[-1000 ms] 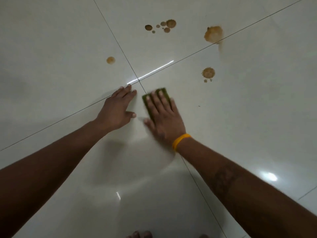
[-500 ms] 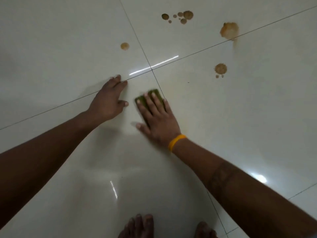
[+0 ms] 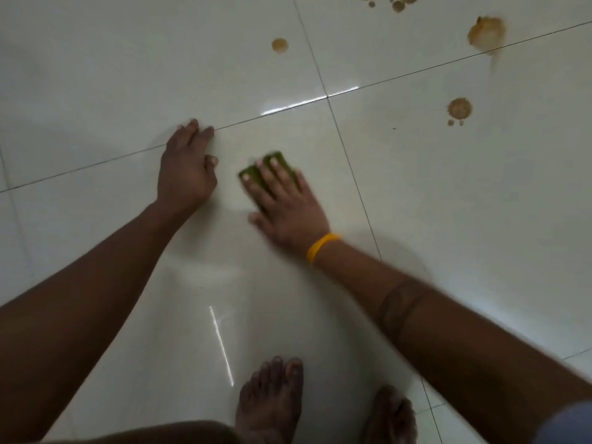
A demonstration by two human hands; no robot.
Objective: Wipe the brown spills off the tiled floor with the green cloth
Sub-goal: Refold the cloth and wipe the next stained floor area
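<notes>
Head view:
- Tiled floor [image 3: 112, 75]: pale glossy tiles with thin dark grout lines; I note bright streaks of glare near the grout crossing and near the feet.
- Green cloth [image 3: 256, 174]: small folded pad lying flat on the floor, just right of the left hand, on the near tile well short of the stains.
- Right hand [image 3: 285, 206]: I log it palm down, fingers spread flat over the cloth, pressing it to the tile rather than gripping round it; the hand is slightly blurred.
- Yellow wristband [image 3: 322, 246]: on the right wrist.
- Left hand [image 3: 187, 168]: released, holding nothing, palm on the floor, fingertips at a grout line.
- Brown spills [image 3: 459, 108]: a round blot with two specks on the right tile; a larger smeared patch [image 3: 485, 33] on the grout line beyond; a single spot [image 3: 279, 45] on the far-left tile; a cluster of small drops [image 3: 398, 4] at the top edge. All well apart from the cloth.
- Bare feet [image 3: 270, 398]: two, at the bottom edge.
</notes>
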